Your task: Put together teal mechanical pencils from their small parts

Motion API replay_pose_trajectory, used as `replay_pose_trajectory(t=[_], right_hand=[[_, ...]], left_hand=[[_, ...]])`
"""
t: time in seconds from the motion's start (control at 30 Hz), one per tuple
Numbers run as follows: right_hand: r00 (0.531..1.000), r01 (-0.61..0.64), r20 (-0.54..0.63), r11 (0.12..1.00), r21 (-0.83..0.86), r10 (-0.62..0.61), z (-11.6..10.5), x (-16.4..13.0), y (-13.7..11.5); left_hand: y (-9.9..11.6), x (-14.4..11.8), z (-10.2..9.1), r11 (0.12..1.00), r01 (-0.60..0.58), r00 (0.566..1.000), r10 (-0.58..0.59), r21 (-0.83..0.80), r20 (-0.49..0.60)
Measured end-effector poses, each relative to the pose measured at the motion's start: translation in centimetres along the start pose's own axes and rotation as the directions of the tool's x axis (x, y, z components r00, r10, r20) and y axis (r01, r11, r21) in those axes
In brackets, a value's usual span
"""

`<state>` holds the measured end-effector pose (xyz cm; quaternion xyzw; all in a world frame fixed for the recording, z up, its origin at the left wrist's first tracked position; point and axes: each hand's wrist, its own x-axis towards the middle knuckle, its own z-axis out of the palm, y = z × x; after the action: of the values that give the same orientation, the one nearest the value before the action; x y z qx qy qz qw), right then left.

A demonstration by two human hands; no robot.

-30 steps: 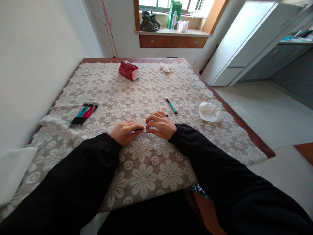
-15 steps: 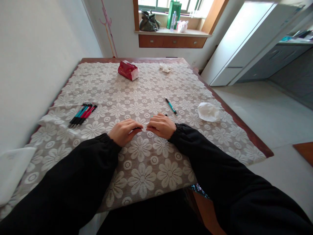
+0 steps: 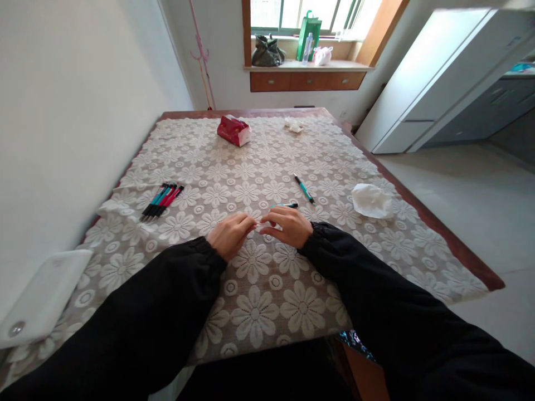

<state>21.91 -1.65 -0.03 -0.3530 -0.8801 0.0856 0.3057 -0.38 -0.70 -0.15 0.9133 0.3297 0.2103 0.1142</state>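
Observation:
My left hand [image 3: 231, 234] and my right hand [image 3: 289, 226] rest side by side on the lace tablecloth [image 3: 254, 312], fingertips touching. A teal and black pen [image 3: 287, 205] sticks out to the right behind my right hand's fingers, which are closed on it. My left fingers are pinched together on a small dark pen part that they almost hide. Another teal pen [image 3: 304, 189] lies loose just beyond my right hand. A bundle of several teal and red pens [image 3: 162, 200] lies to the left.
A crumpled white tissue [image 3: 371, 200] lies at the right. A red tissue pack [image 3: 233, 130] and a small white wad [image 3: 294, 125] sit at the far end. A white flat object [image 3: 42, 298] lies at the near left corner. A wall runs along the left.
The view has shifted, so everything sits a little lower and to the right. My hands stay together, fingertips closer, and more of the pen shows behind my right hand.

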Motion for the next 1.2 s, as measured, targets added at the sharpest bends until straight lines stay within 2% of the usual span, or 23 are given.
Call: replay_pose_trajectory(t=[0.1, 0.23, 0.37, 0.47, 0.9, 1.2], right_hand=[[0.998, -0.059, -0.033, 0.998, -0.013, 0.058, -0.6, 0.0, 0.3], [0.992, -0.097, -0.081, 0.992, -0.076, 0.091, -1.1, -0.2, 1.3], [0.996, -0.082, 0.005, 0.977, -0.198, 0.085, -0.8, -0.4, 1.8], [0.995, -0.067, 0.062, 0.973, -0.221, 0.083, -0.6, -0.4, 1.6], [1.000, -0.019, 0.020, 0.986, -0.166, 0.023, -0.4, 0.0, 0.8], [0.999, -0.034, -0.018, 0.999, -0.014, 0.033, 0.0, -0.2, 1.0]], left_hand=[[-0.8, -0.1, 0.0, 0.996, 0.044, 0.999, -0.041, 0.077, -0.035], [-1.4, -0.2, 0.1, 0.995, 0.072, 0.997, -0.069, 0.065, -0.037], [-1.3, -0.3, 0.1, 0.994, 0.077, 0.997, -0.075, 0.074, -0.030], [-1.2, -0.3, 0.1, 0.997, 0.054, 0.999, -0.054, 0.061, -0.008], [-1.5, -0.6, 0.7, 0.996, -0.042, 0.999, 0.042, 0.084, 0.005], [-1.2, -0.4, 0.3, 0.995, -0.078, 0.997, 0.077, 0.062, 0.028]])
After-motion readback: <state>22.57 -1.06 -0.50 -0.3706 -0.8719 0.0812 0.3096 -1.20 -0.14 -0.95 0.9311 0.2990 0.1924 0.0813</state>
